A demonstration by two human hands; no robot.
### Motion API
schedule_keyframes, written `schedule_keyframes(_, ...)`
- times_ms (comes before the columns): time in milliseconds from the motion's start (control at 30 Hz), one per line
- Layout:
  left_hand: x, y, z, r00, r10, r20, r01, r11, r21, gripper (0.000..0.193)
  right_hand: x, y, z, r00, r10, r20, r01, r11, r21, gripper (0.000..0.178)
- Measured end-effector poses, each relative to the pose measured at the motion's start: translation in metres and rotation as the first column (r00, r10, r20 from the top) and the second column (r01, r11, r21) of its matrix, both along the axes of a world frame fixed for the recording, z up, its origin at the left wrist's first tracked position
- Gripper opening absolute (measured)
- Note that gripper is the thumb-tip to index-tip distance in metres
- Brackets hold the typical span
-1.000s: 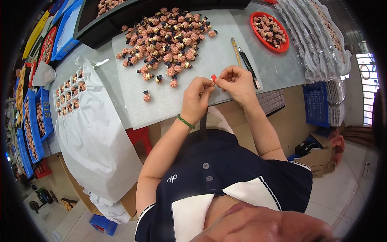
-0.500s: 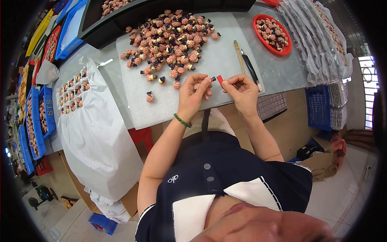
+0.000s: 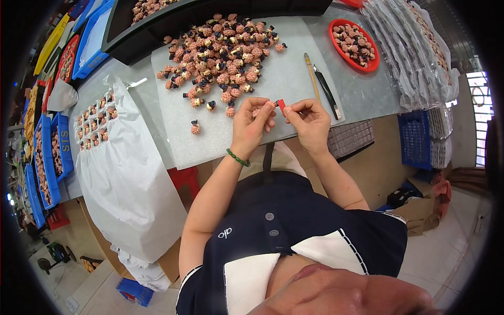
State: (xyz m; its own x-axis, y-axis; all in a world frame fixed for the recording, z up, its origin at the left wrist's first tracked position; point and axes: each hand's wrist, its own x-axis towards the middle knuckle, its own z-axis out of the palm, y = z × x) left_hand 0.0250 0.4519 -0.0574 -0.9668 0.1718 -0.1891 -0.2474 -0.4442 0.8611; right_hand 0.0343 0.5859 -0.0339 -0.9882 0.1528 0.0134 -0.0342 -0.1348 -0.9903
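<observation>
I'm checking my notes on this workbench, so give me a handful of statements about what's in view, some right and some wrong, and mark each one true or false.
1. The right hand pinches a small red piece. True.
2. The left hand is empty. False: it holds a pink piece with a dark tip.
3. A green bracelet circles the left wrist. True.
4. The round tray at the right is blue. False: the round tray is red.
5. A wooden-handled tool lies beside a black-handled tool. True.
</observation>
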Motion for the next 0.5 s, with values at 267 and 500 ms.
schedule_keyframes(267, -0.0008, 0.0022, -0.0018, 1.0, 0.025, -0.002, -0.025, 0.999, 0.043, 0.016, 0.0026, -0.0026, -0.0017, 1.0, 0.008, -0.014, -0.008, 1.0, -0.012, 0.011)
schedule_keyframes(500, -0.0008, 0.0027, -0.0039, 1.0, 0.002, -0.004, -0.002, 1.0, 0.021, 0.017, -0.0012, -0.0047, -0.0041, 1.0, -0.007, -0.022, 0.009, 0.998, 0.056, 0.012)
